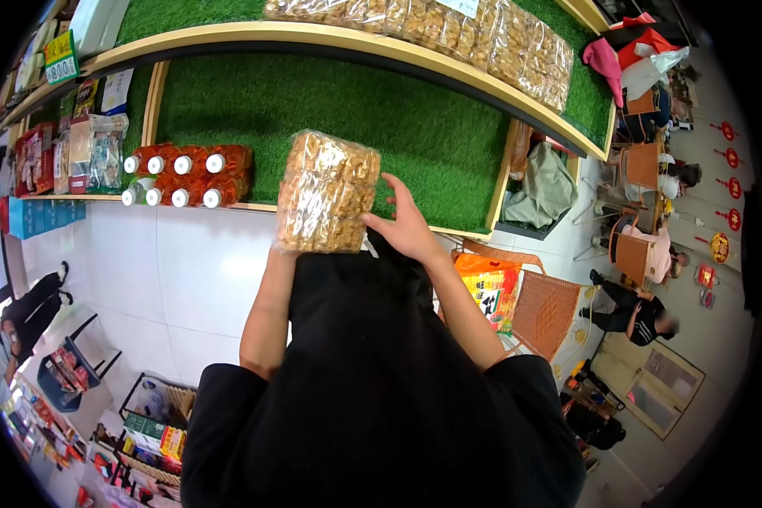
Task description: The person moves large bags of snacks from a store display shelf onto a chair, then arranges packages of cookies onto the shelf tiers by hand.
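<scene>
A clear-wrapped package of golden, lumpy snack pieces (pixel 328 193) is held up in front of the lower shelf, tilted slightly. Most of my left hand (pixel 283 259) is hidden behind the package's lower left part, supporting it; its fingers do not show. At the package's right side is my right hand (pixel 405 223), fingers apart, with the thumb tip close to the wrapping. Several similar packages (pixel 449 38) lie in a row on the upper shelf. Green artificial turf (pixel 432 144) lines the lower shelf behind the held package.
Red-orange bottles with white caps (pixel 190 173) stand left on the lower shelf, beside bagged goods (pixel 97 152). A grey-green cloth (pixel 543 188) lies right. Below it are an orange snack bag (pixel 487 284) and a woven chair (pixel 546 313). Other people are farther off at both sides.
</scene>
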### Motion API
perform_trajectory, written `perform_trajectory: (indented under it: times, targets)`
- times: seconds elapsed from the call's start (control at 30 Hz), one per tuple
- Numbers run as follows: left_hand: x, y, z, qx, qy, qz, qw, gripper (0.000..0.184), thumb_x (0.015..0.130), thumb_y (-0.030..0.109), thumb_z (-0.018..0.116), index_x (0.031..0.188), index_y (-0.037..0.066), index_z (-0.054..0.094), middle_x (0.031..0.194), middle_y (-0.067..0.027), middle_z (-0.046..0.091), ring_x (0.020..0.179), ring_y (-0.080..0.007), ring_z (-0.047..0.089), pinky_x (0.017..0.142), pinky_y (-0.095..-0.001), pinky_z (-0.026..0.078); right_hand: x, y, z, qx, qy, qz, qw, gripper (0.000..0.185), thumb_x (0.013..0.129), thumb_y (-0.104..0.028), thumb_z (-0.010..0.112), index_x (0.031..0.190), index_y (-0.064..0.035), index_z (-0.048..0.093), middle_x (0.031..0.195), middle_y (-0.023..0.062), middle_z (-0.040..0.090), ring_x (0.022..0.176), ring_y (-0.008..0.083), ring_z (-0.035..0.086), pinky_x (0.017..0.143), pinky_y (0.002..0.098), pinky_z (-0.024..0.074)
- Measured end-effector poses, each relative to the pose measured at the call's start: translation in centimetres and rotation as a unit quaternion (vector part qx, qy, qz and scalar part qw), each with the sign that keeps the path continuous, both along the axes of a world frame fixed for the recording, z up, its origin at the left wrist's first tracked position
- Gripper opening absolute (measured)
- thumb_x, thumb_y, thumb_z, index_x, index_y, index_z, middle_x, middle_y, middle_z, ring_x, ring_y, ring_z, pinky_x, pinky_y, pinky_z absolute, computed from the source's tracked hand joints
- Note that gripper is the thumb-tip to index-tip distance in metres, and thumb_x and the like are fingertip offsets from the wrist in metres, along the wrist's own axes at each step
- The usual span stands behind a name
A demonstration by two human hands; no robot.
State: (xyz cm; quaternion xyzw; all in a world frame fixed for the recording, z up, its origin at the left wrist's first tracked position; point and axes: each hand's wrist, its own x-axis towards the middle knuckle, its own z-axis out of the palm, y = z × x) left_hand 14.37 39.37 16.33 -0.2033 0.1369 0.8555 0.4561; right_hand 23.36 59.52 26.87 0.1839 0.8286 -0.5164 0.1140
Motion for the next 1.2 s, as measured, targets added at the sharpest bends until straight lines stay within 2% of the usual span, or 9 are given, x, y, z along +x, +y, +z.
perform_trajectory:
  times: [0.07,0.2,0.33,0.47,0.57,0.73,0.8,1.13,1.2]
  targets:
    - [-0.3,0.2,-0.4,-0.006,-0.006,0.014,1.0,0.068,0.091,0.057,0.036,0.134,0.005,0.039,0.128,-0.0179,0.05,0.11,-0.0317,0.056,0.089,-0.0481,0.05,-0.2,-0.3,-0.1,0.003,-0.035,-0.034,0.999,0.085,0.079,-0.032,0.071,0.142,-0.008,0.02,0.141,0.0236,0.029,0.121,0.0349,0.043,0.089,0.0418,0.0464]
    - [-0.6,0.9,2.4,-0.034,0.017,0.01,0.999,0.06,0.094,0.05,0.035,0.131,0.003,0.041,0.127,-0.0174,0.05,0.109,-0.0297,0.056,0.088,-0.045,0.051,-0.3,-0.9,-1.0,-0.111,-0.069,-0.082,0.988,0.096,0.077,-0.032,0.072,0.144,-0.0097,0.006,0.145,0.0267,0.019,0.126,0.0386,0.037,0.092,0.0434,0.0454]
    - [-1.2,2.1,5.0,-0.133,0.144,-0.104,0.975,0.061,0.095,0.05,0.03,0.133,0.003,0.038,0.13,-0.0168,0.048,0.111,-0.0276,0.055,0.092,-0.0427,0.048,0.3,-0.9,-2.2,-0.181,-0.029,-0.112,0.977,0.105,0.077,-0.028,0.073,0.145,-0.0157,-0.006,0.147,0.027,0.009,0.127,0.0397,0.035,0.095,0.0461,0.0436]
    - [-0.8,4.6,6.7,-0.094,0.253,-0.227,0.936,0.072,0.092,0.055,0.038,0.145,0.01,0.018,0.143,-0.0131,0.033,0.13,-0.0248,0.035,0.107,-0.0406,0.029,0.3,0.7,-2.1,-0.281,0.012,-0.162,0.946,0.113,0.074,-0.029,0.076,0.144,-0.0133,-0.012,0.148,0.027,0.002,0.126,0.0402,0.036,0.1,0.0488,0.037]
    - [-0.4,6.8,5.8,-0.084,0.294,-0.269,0.913,0.092,0.083,0.059,0.052,0.147,0.011,0.006,0.15,-0.0101,0.016,0.138,-0.0255,0.017,0.111,-0.0403,0.016,1.3,2.5,-2.8,-0.309,0.045,-0.175,0.934,0.097,0.081,-0.024,0.067,0.146,-0.0135,-0.004,0.149,0.0217,0.007,0.126,0.0353,0.038,0.101,0.0427,0.0362]
    - [-0.3,10.7,6.7,-0.099,0.353,-0.297,0.882,0.096,0.079,0.056,0.058,0.147,0.01,0.008,0.15,-0.012,0.016,0.139,-0.0262,0.016,0.112,-0.041,0.012,2.7,5.2,-2.9,-0.327,0.107,-0.194,0.918,0.087,0.086,-0.03,0.062,0.147,-0.0128,0.003,0.148,0.0154,0.02,0.124,0.0297,0.04,0.1,0.0398,0.0363]
    - [-0.2,12.4,6.9,-0.118,0.406,-0.323,0.847,0.095,0.079,0.053,0.059,0.147,0.009,0.01,0.151,-0.013,0.015,0.139,-0.0269,0.014,0.112,-0.0416,0.011,3.3,6.3,-3.5,-0.408,0.118,-0.257,0.868,0.081,0.089,-0.034,0.058,0.147,-0.0133,0.005,0.146,0.0136,0.024,0.123,0.0266,0.04,0.097,0.0392,0.0379]
    - [2.5,22.7,6.8,-0.181,0.467,-0.469,0.727,0.085,0.084,0.044,0.057,0.146,0.006,0.014,0.15,-0.017,0.017,0.137,-0.0295,0.021,0.111,-0.041,0.018,10.1,13.6,-6.7,-0.495,0.116,-0.376,0.774,0.071,0.09,-0.029,0.057,0.147,-0.0154,0.017,0.145,0.0105,0.025,0.129,0.0233,0.034,0.101,0.0358,0.0358]
    - [3.1,25.0,7.1,-0.19,0.475,-0.502,0.697,0.081,0.087,0.039,0.056,0.145,0.004,0.014,0.149,-0.0186,0.019,0.137,-0.0287,0.023,0.111,-0.04,0.019,11.4,15.1,-8.1,-0.445,0.123,-0.386,0.799,0.075,0.087,-0.031,0.061,0.145,-0.0114,0.019,0.144,0.0123,0.027,0.129,0.0241,0.034,0.102,0.0356,0.0349]
